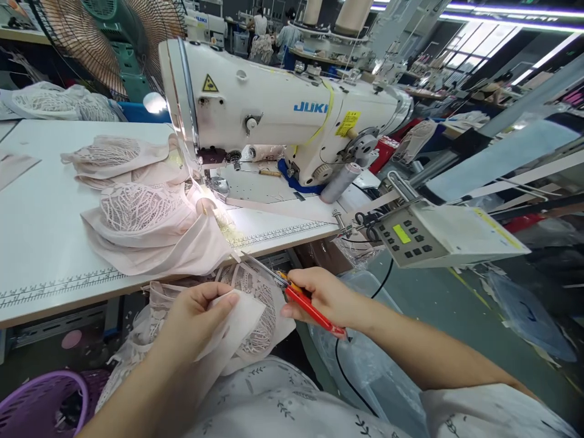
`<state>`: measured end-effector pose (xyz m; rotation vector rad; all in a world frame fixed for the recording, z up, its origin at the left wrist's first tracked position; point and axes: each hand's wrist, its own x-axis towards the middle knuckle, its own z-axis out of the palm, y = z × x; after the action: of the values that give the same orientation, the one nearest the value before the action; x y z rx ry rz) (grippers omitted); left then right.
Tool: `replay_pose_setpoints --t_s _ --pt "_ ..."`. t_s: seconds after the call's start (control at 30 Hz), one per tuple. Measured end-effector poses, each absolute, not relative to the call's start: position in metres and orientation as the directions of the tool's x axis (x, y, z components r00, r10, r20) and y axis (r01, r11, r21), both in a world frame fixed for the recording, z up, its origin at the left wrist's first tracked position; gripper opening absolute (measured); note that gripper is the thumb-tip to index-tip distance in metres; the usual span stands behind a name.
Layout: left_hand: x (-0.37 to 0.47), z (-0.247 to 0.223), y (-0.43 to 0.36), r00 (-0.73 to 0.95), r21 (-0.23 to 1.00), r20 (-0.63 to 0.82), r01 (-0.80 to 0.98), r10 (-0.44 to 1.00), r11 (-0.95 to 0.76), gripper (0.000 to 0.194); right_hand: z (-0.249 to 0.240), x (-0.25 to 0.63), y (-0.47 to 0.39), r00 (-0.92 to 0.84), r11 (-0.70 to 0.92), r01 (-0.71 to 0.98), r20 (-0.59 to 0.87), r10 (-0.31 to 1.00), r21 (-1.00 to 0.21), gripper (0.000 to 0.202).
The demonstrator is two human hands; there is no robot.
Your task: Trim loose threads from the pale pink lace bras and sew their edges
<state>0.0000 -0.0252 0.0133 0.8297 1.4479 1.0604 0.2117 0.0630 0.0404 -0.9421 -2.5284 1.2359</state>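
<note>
Over my lap, my left hand (198,319) pinches the edge of a pale pink fabric piece (249,313) between thumb and fingers. A lace panel (264,292) of the same colour hangs just behind it. My right hand (322,298) is closed around red-handled scissors (312,310), whose metal blades point up and left toward the table edge. More pale pink lace garment (150,225) lies on the table and runs under the needle area of the white sewing machine (274,103). The scissor tips are close to the garment's near corner; whether they touch it I cannot tell.
A control box (438,234) juts out at the right, by a grey thread spool (340,182). Tape markings line the table's front edge (68,286). A purple basket (45,401) stands low left, a clear plastic bin (374,359) low right. A fan (109,42) is behind.
</note>
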Motion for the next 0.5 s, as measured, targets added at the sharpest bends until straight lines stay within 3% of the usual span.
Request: replay_pose_setpoints --t_s 0.17,0.33,0.43,0.5 --pt "-0.006 0.01 -0.026 -0.138 0.95 -0.301 0.039 0.944 0.309 0.023 0.035 0.188 0.05 -0.767 0.472 0.282 0.1 0.634 -0.835 0.056" --pt "-0.012 0.0 -0.029 -0.076 0.941 -0.193 0.267 0.978 0.206 0.025 0.018 0.172 0.046 -0.784 0.546 0.294 0.129 0.608 -0.785 0.045" --pt "-0.008 -0.005 -0.034 -0.112 0.857 0.129 0.513 0.985 -0.054 0.031 0.02 0.172 0.05 -0.791 0.603 0.288 0.17 0.588 -0.744 0.034" --pt "-0.002 -0.009 -0.04 -0.052 0.646 0.414 0.72 0.909 -0.253 0.059 0.03 0.172 0.054 -0.774 0.605 0.276 0.2 0.601 -0.747 0.03"
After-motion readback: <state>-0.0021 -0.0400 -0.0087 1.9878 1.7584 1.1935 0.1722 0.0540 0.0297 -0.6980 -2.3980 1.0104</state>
